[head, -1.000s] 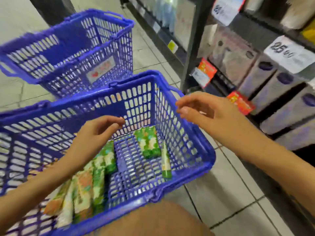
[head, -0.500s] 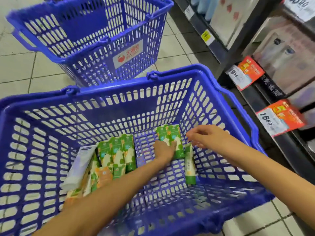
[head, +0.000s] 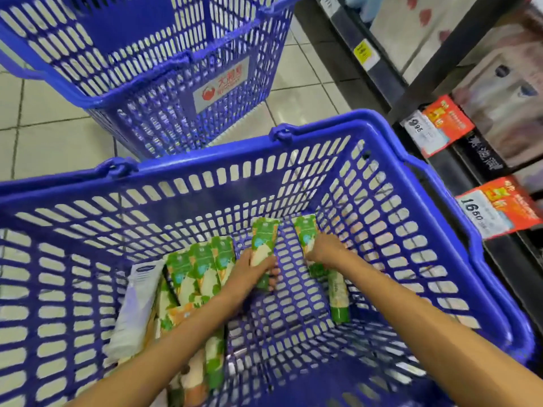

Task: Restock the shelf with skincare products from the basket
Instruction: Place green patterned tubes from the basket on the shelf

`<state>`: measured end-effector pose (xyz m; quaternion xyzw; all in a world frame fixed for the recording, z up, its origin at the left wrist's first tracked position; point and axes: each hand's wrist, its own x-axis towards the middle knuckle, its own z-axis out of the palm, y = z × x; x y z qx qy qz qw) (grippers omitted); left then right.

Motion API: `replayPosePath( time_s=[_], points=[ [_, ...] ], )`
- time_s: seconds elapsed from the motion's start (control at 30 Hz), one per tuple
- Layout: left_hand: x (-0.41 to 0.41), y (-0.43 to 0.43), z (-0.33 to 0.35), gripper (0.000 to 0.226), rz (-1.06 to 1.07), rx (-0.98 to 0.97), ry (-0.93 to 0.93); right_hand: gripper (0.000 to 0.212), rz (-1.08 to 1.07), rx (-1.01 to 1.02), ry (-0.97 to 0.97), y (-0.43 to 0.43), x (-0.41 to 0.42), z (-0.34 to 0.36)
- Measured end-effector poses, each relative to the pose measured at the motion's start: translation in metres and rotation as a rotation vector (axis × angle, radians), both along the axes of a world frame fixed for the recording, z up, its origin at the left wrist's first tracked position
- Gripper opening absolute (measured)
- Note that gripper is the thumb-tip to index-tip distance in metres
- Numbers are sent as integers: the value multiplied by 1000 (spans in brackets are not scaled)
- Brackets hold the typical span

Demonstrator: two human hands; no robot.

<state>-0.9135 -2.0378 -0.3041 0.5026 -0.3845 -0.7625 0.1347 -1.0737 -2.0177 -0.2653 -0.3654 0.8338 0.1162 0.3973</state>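
Two blue slotted-plastic ones here: far basket behind, both hands down in the near basket. Left hand curls its grip round one green carton. Right hand clasps a second carton. One round green tube lies just beside.

A second blue basket stands on the pale tiled floor, with a white label bearing a red logo on its near wall. To that basket's right hangs a small yellow tag. Lower right of it are an orange-and-white price tag and another marked 16 50.
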Motion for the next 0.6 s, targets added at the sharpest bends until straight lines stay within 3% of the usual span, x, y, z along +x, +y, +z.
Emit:
replayPosePath(
  time_s=[0.1,0.23,0.3,0.43,0.47,0.53,0.6],
  points=[
    [-3,0,-4,9,-12,18,-2,23,-17,-35,18,6,1,-11],
    [-17,10,2,22,15,95,15,25,-44,-75,-58,6,1,-17],
    [-20,15,11,22,27,94,22,31,-244,-130,-201,7,2,-7],
    [-26,27,47,20,-34,56,68,16,-749,-310,-628,25,2,43],
    [-26,31,59,22,-42,30,96,20,-779,-408,-682,33,1,59],
    [-29,40,83,27,-10,-61,158,7,-754,-618,-765,52,-3,94],
    [-42,44,111,31,17,-140,213,13,-747,-773,-850,74,-11,129]
  ],
)
